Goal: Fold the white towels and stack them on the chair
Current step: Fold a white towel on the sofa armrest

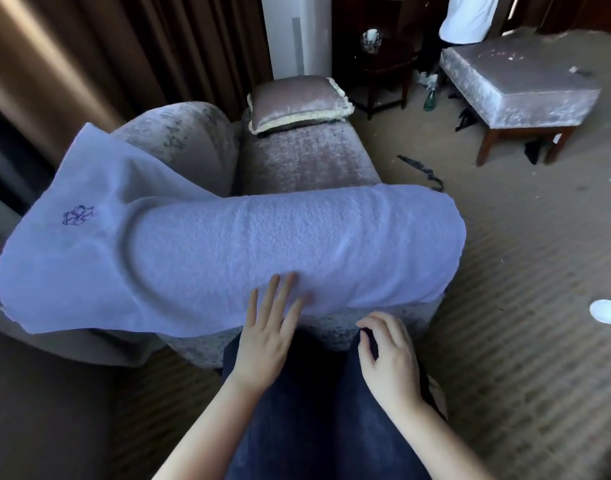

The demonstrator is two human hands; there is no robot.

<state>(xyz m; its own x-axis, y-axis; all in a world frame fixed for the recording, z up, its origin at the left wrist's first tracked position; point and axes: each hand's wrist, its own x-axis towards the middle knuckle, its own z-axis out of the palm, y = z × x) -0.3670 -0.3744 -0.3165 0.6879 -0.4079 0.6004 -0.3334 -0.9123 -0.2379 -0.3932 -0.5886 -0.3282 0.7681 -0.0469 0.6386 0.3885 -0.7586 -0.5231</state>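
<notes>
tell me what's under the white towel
The white towel lies across the seat of the chair, its left end draped over the armrest. The left hand touches its near edge with straight fingers. Whether anything else lies beneath is hidden by the cloth.

The left hand (267, 332) lies palm down, its fingers straight and slightly spread, pointing toward 12 o'clock. The right hand (390, 355), at 3 o'clock from it, has loosely curled fingers and holds nothing. Both bare forearms come in from 6 o'clock, converging slightly.
</notes>
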